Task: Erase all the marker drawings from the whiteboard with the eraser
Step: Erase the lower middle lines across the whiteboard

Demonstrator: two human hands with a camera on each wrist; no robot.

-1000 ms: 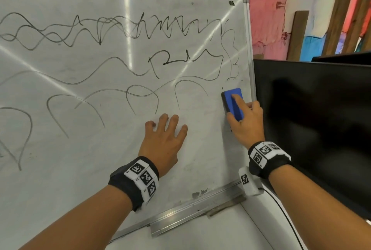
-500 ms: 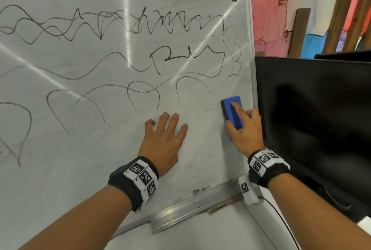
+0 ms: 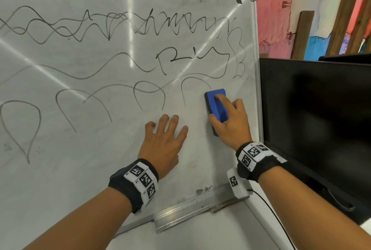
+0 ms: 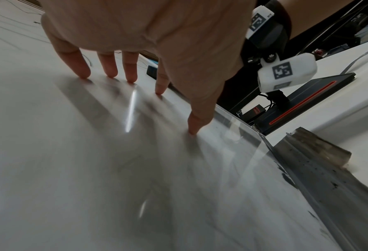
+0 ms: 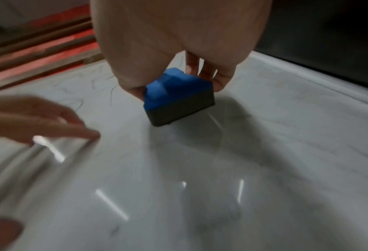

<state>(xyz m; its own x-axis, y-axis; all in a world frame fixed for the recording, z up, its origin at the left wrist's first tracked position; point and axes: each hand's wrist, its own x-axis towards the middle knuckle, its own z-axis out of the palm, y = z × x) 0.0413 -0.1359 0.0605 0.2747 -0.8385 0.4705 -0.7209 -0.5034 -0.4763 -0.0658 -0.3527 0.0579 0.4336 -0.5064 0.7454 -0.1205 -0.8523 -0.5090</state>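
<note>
My right hand (image 3: 230, 121) grips the eraser (image 3: 216, 107), thumb on one side, fingers curled over the blue top, dark felt face flat on the whiteboard (image 3: 80, 169). From the right wrist view the eraser (image 5: 178, 96) sits pinched under the palm, felt down. My left hand (image 3: 164, 143) is spread open, fingers straight, tips pressing the whiteboard just left of the eraser, holding nothing; the fingertips (image 4: 83, 73) touch the surface in the left wrist view.

The eraser sits near the whiteboard's right edge, just below the rightmost arch of the marker drawings (image 3: 140, 24). Squiggles, waves and loops cover the upper and left parts of the whiteboard, all above or left of the eraser. The patch under both hands shows only faint smears.

Right of the whiteboard, close to my right hand, stands a black monitor (image 3: 313, 113). Below the whiteboard's lower edge is the metal tray (image 3: 192, 215), with dark specks on it. Behind the whiteboard's top, a pink wall (image 3: 273, 18) and wooden planks (image 3: 303, 34).
</note>
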